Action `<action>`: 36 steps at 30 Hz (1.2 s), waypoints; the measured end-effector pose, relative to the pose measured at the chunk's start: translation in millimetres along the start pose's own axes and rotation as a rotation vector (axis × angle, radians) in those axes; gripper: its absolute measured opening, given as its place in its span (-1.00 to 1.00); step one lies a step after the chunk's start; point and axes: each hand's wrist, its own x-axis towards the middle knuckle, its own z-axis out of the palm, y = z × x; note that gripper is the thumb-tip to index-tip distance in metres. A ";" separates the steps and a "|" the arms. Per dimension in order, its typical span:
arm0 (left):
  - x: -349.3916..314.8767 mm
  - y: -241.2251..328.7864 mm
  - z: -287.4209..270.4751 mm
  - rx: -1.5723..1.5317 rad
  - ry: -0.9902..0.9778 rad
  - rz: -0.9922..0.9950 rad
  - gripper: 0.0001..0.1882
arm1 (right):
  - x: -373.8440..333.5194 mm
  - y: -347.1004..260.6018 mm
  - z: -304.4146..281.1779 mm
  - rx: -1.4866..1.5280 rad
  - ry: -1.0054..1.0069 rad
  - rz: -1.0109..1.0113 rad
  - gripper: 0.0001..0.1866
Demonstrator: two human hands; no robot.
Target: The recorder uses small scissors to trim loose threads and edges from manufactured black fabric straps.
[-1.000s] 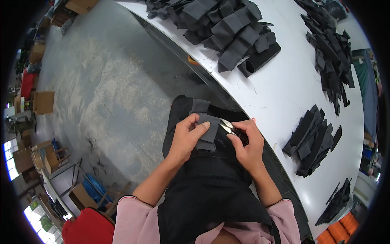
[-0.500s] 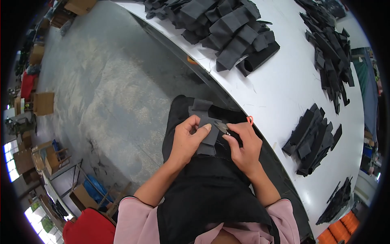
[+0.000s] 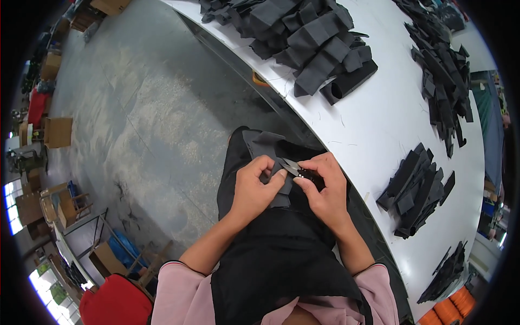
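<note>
**Head view: snips meet fabric piece over the lap**

Head camera shows the left hand (image 3: 253, 187) closed on a dark grey fabric piece (image 3: 266, 149), pinching it with thumb and fingers. That piece runs lengthwise away from the body, toward the counter (image 3: 379, 124). The right hand (image 3: 324, 187) is wrapped around small snips (image 3: 292, 167), blades pointing left at the fabric's edge just beside the left thumb; they seem slightly parted, though it's hard to tell. Both hands sit close over the black apron (image 3: 281, 260).
</note>
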 end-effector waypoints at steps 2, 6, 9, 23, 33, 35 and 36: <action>0.6 3.0 0.0 0.107 0.035 0.116 -0.83 | 1.2 -1.6 1.6 -0.033 -0.040 0.029 -0.76; 1.7 3.0 -1.5 0.150 0.050 0.170 -0.86 | 1.2 -0.4 2.4 -0.079 -0.033 -0.005 -0.75; 1.1 5.2 -2.3 0.146 0.040 0.148 -0.85 | 0.6 0.9 4.8 -0.059 -0.019 -0.009 -0.75; 7.7 -20.7 -4.9 -0.251 -0.059 -0.071 -0.79 | -9.1 12.7 -1.0 0.246 -0.006 0.357 -0.68; 4.4 -16.8 -6.6 -0.646 -0.190 -0.393 -0.72 | 9.4 10.9 14.5 0.183 -0.074 0.171 -0.85; -1.5 -18.2 -9.8 -0.579 -0.268 -0.307 -0.71 | 13.8 17.4 23.4 0.502 -0.022 0.463 -0.78; -2.4 -14.8 -10.5 -0.513 -0.350 -0.213 -0.69 | 19.8 15.0 24.6 0.675 -0.012 0.634 -0.75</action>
